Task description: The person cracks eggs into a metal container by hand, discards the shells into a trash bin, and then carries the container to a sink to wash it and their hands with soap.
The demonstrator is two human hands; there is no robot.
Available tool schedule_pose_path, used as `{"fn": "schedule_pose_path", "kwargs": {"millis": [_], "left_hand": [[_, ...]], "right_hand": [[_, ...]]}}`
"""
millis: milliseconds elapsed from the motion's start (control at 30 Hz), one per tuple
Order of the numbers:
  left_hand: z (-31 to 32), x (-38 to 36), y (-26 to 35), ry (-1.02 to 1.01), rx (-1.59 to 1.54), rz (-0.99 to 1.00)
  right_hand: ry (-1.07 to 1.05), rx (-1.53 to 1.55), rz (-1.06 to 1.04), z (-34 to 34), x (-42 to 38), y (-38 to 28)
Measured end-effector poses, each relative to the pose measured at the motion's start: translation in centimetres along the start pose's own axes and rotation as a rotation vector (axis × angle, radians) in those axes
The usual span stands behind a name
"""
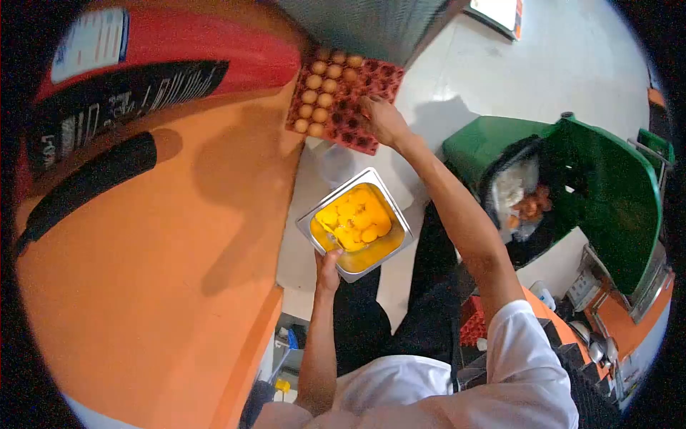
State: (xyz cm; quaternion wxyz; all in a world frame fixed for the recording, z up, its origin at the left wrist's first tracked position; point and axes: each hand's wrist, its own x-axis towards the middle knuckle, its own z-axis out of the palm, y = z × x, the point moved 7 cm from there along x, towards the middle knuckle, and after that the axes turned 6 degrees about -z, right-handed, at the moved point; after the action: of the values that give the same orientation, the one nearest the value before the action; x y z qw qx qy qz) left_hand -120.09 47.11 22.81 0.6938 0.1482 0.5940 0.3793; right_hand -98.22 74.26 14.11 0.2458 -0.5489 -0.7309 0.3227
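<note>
My left hand (328, 272) grips the near corner of a square metal pan (364, 267), its thumb over the rim. Several bright yellow egg yolks (355, 218) lie in liquid inside the pan, which is held above the floor in front of my legs. My right hand (386, 121) is stretched out to a red egg tray (345, 136), fingers bent down over its cups. Whatever those fingers hold, if anything, is hidden. Brown eggs (314, 81) fill the tray's left side, while many cups on the right side hold none.
A green bin (471, 136) stands open on the right, with eggshells (530, 206) and plastic in it. An orange surface (143, 250) runs along the left, below a red object with a printed label (214, 53). Another red egg tray (472, 322) is beside my right leg.
</note>
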Motion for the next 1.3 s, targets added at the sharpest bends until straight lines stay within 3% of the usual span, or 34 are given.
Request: {"fn": "schedule_pose_path", "kwargs": {"millis": [167, 267, 400, 467, 567, 633, 700, 800, 967, 1133, 1233, 1300], "left_hand": [[-9.4, 1.4, -0.3, 0.164, 0.009, -0.042], [-10.7, 1.9, -1.1, 0.299, -0.117, -0.082], [-9.3, 1.6, 1.2, 0.32, -0.065, -0.106], [-8.9, 2.1, 1.4, 0.229, -0.093, -0.086], [-9.2, 2.1, 1.5, 0.276, -0.087, -0.139], [-9.2, 2.2, 1.7, 0.25, -0.082, -0.143], [-9.1, 2.3, 2.0, 0.224, -0.082, -0.144], [-8.8, 2.2, 2.3, 0.216, -0.071, -0.147], [-8.4, 2.5, 2.6, 0.216, -0.108, -0.131], [-8.3, 2.3, 3.0, 0.217, -0.106, -0.141], [-7.9, 2.6, 3.2, 0.231, -0.112, -0.131], [-7.7, 2.2, 3.3, 0.228, -0.139, -0.133]], "right_hand": [[-0.19, -0.06, 0.039, 9.6, 6.5, -2.2], [-0.046, -0.172, -0.046, 11.6, 6.1, 1.3], [-0.07, -0.371, 0.013, 12.1, 5.0, 1.7], [0.012, -0.541, -0.034, 12.6, 5.0, 2.4], [-0.069, -0.365, 0.07, 13.0, 5.8, 2.7], [0.011, -0.2, 0.04, 15.2, 6.4, 6.1], [0.09, -0.037, 0.004, 14.3, 6.8, 6.1], [-0.125, -0.408, -0.147, 11.7, 6.8, 1.8], [-0.237, -0.383, -0.137, 11.1, 6.8, 0.4], [-0.139, -0.357, -0.273, 10.4, 6.9, -1.3], [-0.214, -0.282, -0.131, 9.8, 6.6, -0.6], [0.048, -0.073, -0.042, 6.3, 4.9, 0.2]]}}
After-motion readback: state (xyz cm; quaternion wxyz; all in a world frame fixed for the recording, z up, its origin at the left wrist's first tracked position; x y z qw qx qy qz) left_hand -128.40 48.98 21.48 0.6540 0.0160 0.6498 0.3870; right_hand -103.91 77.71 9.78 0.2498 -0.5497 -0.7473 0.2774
